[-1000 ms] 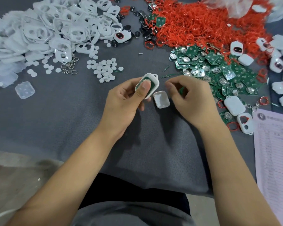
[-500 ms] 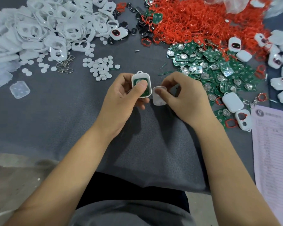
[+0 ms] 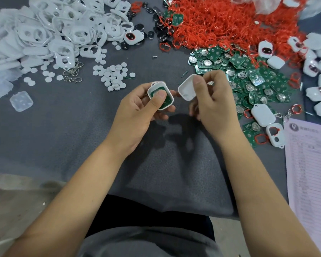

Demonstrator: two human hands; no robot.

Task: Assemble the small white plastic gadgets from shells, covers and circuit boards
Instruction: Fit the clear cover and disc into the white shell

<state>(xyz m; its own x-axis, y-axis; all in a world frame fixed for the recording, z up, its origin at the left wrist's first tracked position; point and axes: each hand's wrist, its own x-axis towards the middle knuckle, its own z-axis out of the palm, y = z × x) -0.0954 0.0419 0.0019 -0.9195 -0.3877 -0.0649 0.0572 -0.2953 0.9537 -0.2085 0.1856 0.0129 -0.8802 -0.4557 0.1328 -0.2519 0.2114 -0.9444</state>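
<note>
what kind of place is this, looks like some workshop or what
Most likely a small hand-assembly workbench. Loose parts lie in bulk heaps on a grey cloth: white plastic shells, green circuit boards, red rings. A printed sheet lies at the right edge.

- A grey cloth [image 3: 44, 136] is spread over the work surface.
- A printed paper sheet [image 3: 311, 164] is laid at the right edge of the cloth.
- A small clear plastic box [image 3: 21, 101] is seen on the left, apart from the heaps.
- Metal keyring clasps [image 3: 72, 73] are scattered beside a patch of small white round discs [image 3: 111, 75].
- A single small screw [image 3: 154, 56] is seen alone on the cloth.
- A crumpled clear plastic bag [image 3: 278, 4] is seen at the top right.
- Bare pale floor [image 3: 13, 201] is visible at the lower left.
</note>
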